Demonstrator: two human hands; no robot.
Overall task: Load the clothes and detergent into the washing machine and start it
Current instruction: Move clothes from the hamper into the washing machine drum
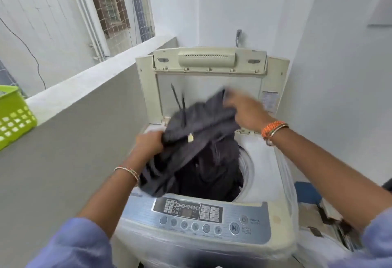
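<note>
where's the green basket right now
The green basket sits at the head view's far left edge, on the grey ledge left of the washer.

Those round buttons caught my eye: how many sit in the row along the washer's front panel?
6 small round grey buttons in the bottom row, left of the larger start/pause button; a power button sits above it.

A home laundry balcony: top-load washing machine (265,183), parapet wall (84,89), wall tap (238,37).
</note>
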